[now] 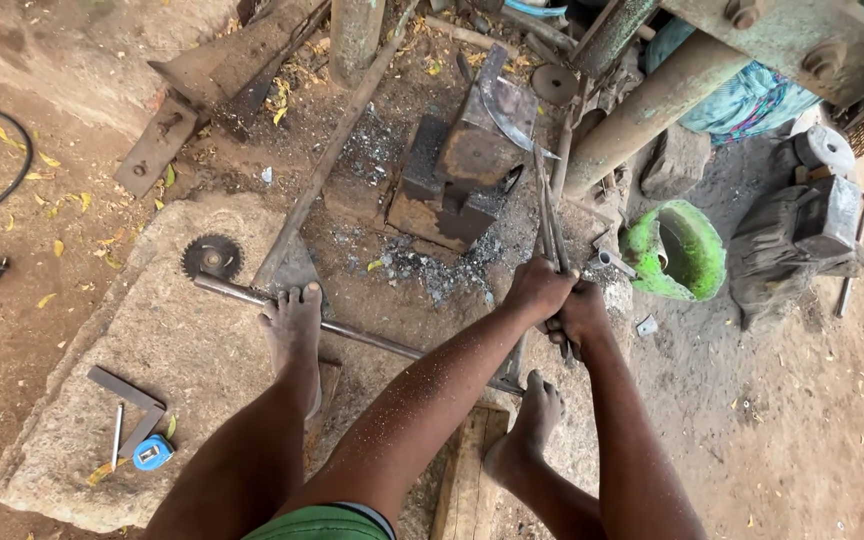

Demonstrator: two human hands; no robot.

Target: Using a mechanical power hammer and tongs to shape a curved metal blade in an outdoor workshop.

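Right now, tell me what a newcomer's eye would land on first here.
First, the two hands at centre right: the left hand and right hand clamp long tongs that reach up to a curved blade lying on the rusty anvil. Next, the bright green bucket to the right. Then the circular saw blade on the stone slab, lower left, beside a bare foot pressing on a steel rod.

Both hands, the left hand (537, 288) and the right hand (577, 315), cover the tongs' (549, 215) handles. The cable (7, 160) leaves the frame's left edge. Lower-left tape measure (153, 452) markings are too small to read.
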